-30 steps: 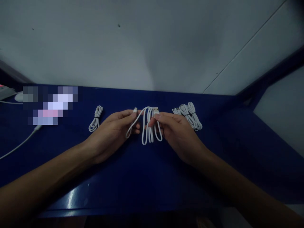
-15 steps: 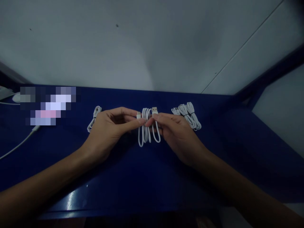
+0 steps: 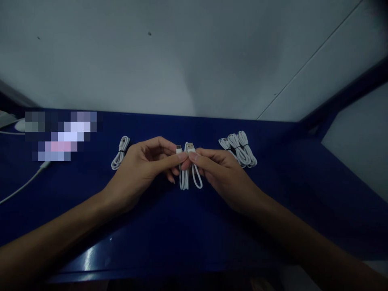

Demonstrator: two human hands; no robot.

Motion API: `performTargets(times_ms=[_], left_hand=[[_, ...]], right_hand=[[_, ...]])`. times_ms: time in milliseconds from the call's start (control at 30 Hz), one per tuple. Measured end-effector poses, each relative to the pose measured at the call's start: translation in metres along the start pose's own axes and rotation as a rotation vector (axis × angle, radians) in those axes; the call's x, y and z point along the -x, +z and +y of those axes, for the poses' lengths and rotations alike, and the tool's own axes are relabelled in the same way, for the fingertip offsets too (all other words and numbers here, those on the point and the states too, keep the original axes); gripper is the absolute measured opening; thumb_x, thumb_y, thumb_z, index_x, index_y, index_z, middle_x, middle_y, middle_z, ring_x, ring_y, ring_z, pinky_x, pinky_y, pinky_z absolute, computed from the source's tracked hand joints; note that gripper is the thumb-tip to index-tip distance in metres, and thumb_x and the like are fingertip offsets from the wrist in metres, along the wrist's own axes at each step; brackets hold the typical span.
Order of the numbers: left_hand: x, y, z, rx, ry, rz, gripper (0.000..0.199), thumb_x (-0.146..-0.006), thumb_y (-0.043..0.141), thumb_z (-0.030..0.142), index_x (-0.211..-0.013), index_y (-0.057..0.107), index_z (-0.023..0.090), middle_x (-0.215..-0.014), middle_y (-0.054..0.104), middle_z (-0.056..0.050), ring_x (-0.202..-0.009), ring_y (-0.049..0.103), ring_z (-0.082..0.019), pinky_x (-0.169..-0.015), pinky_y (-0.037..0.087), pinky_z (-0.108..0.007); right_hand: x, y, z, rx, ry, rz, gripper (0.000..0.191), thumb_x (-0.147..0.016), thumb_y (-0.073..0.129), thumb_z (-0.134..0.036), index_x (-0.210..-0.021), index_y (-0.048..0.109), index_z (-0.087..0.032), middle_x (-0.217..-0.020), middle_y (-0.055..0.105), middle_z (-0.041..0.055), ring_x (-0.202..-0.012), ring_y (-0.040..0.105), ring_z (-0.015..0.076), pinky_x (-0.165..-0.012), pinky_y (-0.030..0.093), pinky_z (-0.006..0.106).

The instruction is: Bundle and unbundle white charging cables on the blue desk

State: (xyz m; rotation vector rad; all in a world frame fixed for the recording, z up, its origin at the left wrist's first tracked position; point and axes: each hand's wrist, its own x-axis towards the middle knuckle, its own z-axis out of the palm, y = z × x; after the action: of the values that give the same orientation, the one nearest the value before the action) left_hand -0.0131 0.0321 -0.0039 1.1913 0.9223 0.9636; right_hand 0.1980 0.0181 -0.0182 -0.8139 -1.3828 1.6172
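Both plug ends now pinched together: my left hand (image 3: 142, 167) has the small connector (image 3: 178, 148), my right hand (image 3: 222, 176) the USB-A plug (image 3: 190, 148), fingertips touching. The white USB cable (image 3: 189, 178) hangs below in loops that are narrower and tighter than a second ago, when they were spread wide. Folding looks about finished, I'd say. It sits mid-table (image 3: 188, 226), between a single tied cable (image 3: 120, 152) on the left and a pile of bundled cables (image 3: 241, 148) on the right.
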Motion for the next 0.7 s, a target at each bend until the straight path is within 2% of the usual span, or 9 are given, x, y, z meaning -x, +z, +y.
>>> performTargets(times_ms=[133, 267, 433, 533, 700], left_hand=[[0.0017, 0.0013, 0.0012, -0.011, 0.073, -0.002, 0.007, -0.093, 0.088, 0.022, -0.095, 0.083, 0.019, -0.086, 0.079, -0.002, -0.074, 0.073, -0.01, -0.069, 0.061, -0.018], [0.0012, 0.0027, -0.0015, 0.034, 0.077, -0.053, 0.006, -0.098, 0.084, 0.026, -0.096, 0.087, 0.02, -0.087, 0.08, -0.003, -0.078, 0.075, -0.011, -0.077, 0.063, -0.02], [0.0004, 0.0036, -0.0015, 0.055, 0.075, -0.064, 0.008, -0.098, 0.084, 0.026, -0.096, 0.088, 0.02, -0.093, 0.082, -0.005, -0.083, 0.076, -0.013, -0.08, 0.062, -0.021], [0.0014, 0.0035, 0.0002, 0.055, 0.08, -0.073, 0.007, -0.098, 0.083, 0.024, -0.097, 0.089, 0.021, -0.092, 0.083, -0.004, -0.083, 0.076, -0.013, -0.08, 0.062, -0.021], [0.0032, 0.0036, 0.0006, 0.046, 0.068, -0.069, 0.009, -0.098, 0.082, 0.018, -0.1, 0.09, 0.022, -0.087, 0.082, -0.003, -0.081, 0.075, -0.013, -0.081, 0.062, -0.022]], right_hand=[[-0.0002, 0.0008, 0.0, -0.067, -0.045, -0.019, 0.03, -0.112, 0.064, -0.043, -0.101, 0.085, -0.023, -0.105, 0.079, 0.0051, -0.104, 0.075, 0.0219, -0.101, 0.057, 0.041], [-0.0003, 0.001, 0.0008, -0.066, -0.089, -0.013, 0.029, -0.112, 0.064, -0.041, -0.099, 0.084, -0.024, -0.105, 0.078, 0.0041, -0.105, 0.074, 0.0212, -0.106, 0.055, 0.042], [0.0016, 0.0032, -0.0011, 0.104, -0.176, 0.067, 0.03, -0.113, 0.063, -0.038, -0.092, 0.08, -0.025, -0.099, 0.078, 0.002, -0.107, 0.072, 0.0196, -0.108, 0.052, 0.039], [0.0034, 0.0064, -0.004, 0.217, -0.219, 0.103, 0.029, -0.113, 0.063, -0.035, -0.092, 0.08, -0.024, -0.096, 0.076, 0.0018, -0.103, 0.071, 0.0192, -0.099, 0.054, 0.037], [0.0044, 0.0094, -0.0067, 0.229, -0.237, 0.084, 0.028, -0.113, 0.063, -0.035, -0.094, 0.082, -0.026, -0.097, 0.073, 0.0022, -0.102, 0.069, 0.0201, -0.096, 0.056, 0.039]])
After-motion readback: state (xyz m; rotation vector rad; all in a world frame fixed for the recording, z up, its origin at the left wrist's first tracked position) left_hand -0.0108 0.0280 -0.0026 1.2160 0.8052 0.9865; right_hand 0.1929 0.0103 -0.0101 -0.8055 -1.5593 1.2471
